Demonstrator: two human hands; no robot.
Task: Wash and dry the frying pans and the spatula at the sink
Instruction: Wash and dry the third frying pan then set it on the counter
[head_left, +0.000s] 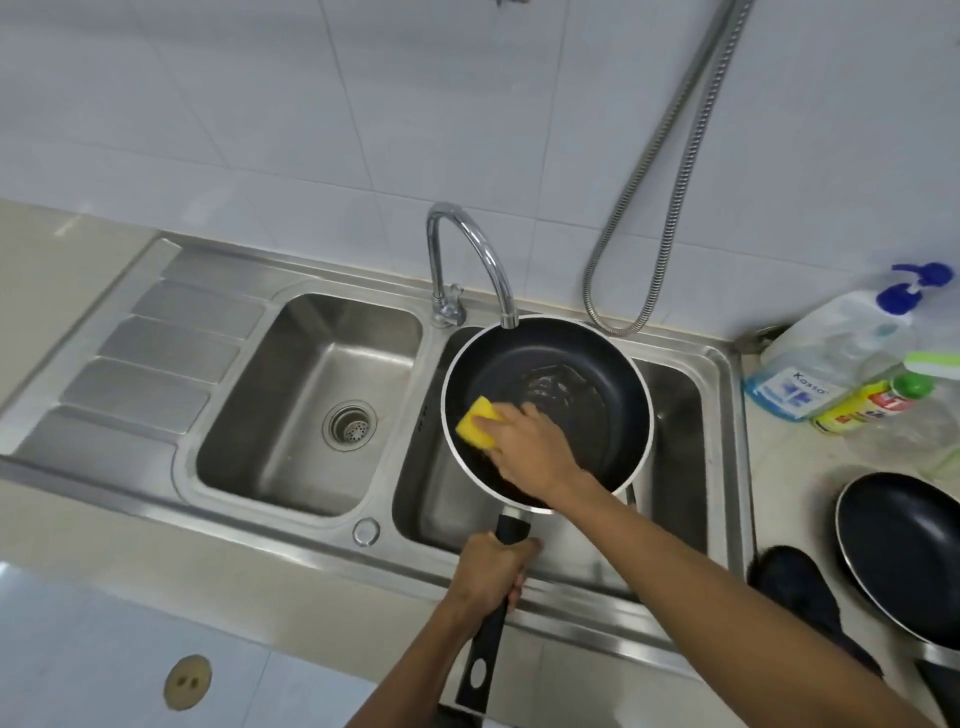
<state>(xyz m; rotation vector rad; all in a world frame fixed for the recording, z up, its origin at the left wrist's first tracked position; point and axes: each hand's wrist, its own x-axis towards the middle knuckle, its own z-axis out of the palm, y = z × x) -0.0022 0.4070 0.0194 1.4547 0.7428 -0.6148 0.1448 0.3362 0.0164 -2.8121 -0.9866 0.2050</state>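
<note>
A black non-stick frying pan (587, 374) with a silver rim is held over the right sink basin (675, 415), just under the faucet spout. My left hand (491, 571) grips its black handle (483, 654). My right hand (530, 441) presses a yellow sponge (475, 422) against the pan's inner left side. Some wet residue shows on the pan's floor. A second black frying pan (904, 551) lies on the counter at the right. No spatula is visible.
The left basin (291, 395) has a drain strainer, with a ribbed drainboard (156, 358) beyond it. A chrome faucet (467, 260) and a metal hose (670, 208) hang at the back. Soap bottles (841, 374) stand at the right; a dark cloth-like item (800, 582) lies by the second pan.
</note>
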